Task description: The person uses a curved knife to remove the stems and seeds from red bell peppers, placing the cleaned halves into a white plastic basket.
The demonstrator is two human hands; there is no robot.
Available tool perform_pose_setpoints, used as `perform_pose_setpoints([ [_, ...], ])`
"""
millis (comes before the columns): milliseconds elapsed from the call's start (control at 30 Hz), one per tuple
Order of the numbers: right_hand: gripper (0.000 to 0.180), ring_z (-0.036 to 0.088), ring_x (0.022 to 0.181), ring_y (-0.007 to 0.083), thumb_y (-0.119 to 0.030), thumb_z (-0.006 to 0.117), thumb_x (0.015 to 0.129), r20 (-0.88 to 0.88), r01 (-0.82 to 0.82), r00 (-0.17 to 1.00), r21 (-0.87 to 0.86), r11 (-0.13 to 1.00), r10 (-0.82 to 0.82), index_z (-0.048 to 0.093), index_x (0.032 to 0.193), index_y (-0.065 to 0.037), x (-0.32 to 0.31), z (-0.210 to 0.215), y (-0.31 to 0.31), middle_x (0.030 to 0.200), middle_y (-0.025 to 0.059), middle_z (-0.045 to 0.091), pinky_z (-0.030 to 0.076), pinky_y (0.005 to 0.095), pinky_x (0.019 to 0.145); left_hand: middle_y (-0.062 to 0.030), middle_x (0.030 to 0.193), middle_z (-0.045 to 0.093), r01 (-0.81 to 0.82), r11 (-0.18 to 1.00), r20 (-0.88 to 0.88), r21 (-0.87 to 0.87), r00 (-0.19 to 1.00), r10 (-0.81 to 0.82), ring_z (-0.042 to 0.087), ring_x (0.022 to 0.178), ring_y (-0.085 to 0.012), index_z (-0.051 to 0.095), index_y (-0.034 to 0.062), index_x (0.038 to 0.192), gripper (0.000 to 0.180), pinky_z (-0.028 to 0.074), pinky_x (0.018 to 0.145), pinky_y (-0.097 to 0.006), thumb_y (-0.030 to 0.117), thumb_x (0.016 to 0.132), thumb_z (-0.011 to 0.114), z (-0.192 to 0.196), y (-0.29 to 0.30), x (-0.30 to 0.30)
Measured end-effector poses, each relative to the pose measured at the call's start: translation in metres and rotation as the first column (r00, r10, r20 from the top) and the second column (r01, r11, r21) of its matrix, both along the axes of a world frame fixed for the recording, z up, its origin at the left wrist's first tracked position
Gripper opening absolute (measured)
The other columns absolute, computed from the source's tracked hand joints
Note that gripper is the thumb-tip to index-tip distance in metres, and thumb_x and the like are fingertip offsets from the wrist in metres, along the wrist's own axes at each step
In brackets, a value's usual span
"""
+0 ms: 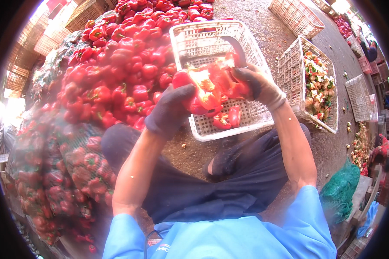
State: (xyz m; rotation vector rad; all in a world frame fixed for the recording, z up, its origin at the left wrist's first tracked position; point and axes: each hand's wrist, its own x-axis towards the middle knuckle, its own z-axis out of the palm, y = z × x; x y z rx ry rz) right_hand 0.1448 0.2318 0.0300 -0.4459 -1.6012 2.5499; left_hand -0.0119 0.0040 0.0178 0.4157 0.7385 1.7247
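Between my two gloved hands a red bell pepper [208, 88] is opened up, its pale inside facing up. My left hand [170, 105], in a dark glove, grips the pepper's left side. My right hand [261, 86], in a dark and grey glove, holds its right side and also a knife with a curved blade [237, 46] pointing up and away. Underneath stands a white plastic crate [199, 134] with perforated walls. A few red pepper pieces [222, 121] lie on the crate's floor, below the held pepper.
A large heap of red bell peppers [129, 73] spreads to the left, with filled mesh sacks [56, 172] nearer me. At right, another crate [291, 73] holds pepper cores and scraps [320, 86]. Further off stands a crate [296, 19]. A green net sack [341, 190] lies at right.
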Motion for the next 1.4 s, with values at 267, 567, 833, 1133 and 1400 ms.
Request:
perform_pose_setpoints([
  [267,0.059,0.07,0.086,0.015,-0.007,0.079,0.094,-0.014,0.276,0.956,0.372,0.886,-0.292,0.063,0.15,-0.014,-0.002,-0.005,-0.014,0.108,0.0046,0.067,0.057,0.0281,0.077,-0.0142,0.132,0.071,-0.048,0.999,-0.12,-0.024,0.992,0.045,0.072,0.12,-0.0244,0.058,-0.0049,0.144,0.05,0.057,0.109,-0.041,0.021,0.101,0.066,-0.008,0.007,-0.002],
  [567,0.024,0.073,0.089,0.0292,-0.022,0.082,0.09,-0.13,0.169,0.977,0.955,0.242,-0.169,0.074,0.113,-0.018,-0.012,-0.021,-0.002,0.104,0.0059,0.069,0.059,0.04,0.077,-0.0155,0.144,0.066,0.052,0.994,-0.165,-0.095,0.984,-0.067,0.067,0.131,-0.0266,0.052,-0.0054,0.15,0.062,0.05,0.117,-0.042,0.026,0.1,0.071,-0.018,0.004,-0.015],
  [833,0.013,0.069,0.076,0.022,-0.017,0.08,0.095,-0.032,0.032,0.999,0.999,-0.008,-0.023,0.078,0.107,-0.012,-0.006,-0.027,0.018,0.095,0.0052,0.07,0.057,0.036,0.068,-0.0134,0.129,0.072,0.035,0.992,-0.14,-0.125,0.989,-0.052,0.072,0.116,-0.0213,0.06,-0.0051,0.14,0.048,0.056,0.106,-0.036,0.022,0.101,0.065,-0.007,0.006,-0.008],
  [1133,0.016,0.048,0.06,-0.0013,-0.025,0.079,0.102,0.029,0.245,0.854,0.858,0.452,-0.519,0.083,0.116,-0.018,0.066,0.002,0.077,0.078,-0.0071,0.069,0.035,0.0192,0.052,-0.0122,0.126,0.073,-0.033,0.994,-0.117,-0.1,0.993,0.021,0.072,0.113,-0.0218,0.062,-0.0039,0.139,0.047,0.058,0.101,-0.036,0.02,0.099,0.067,-0.008,0.008,-0.003],
  [1400,0.047,0.07,0.07,0.0198,-0.036,0.08,0.098,-0.13,0.059,0.581,0.991,-0.118,-0.804,0.071,0.137,-0.011,0.204,0.002,0.171,0.092,0.0099,0.077,0.056,0.035,0.064,-0.0136,0.139,0.068,0.013,0.998,-0.21,-0.057,0.977,-0.025,0.068,0.128,-0.0249,0.055,-0.0041,0.148,0.057,0.054,0.112,-0.04,0.021,0.099,0.072,-0.017,0.013,-0.003],
])
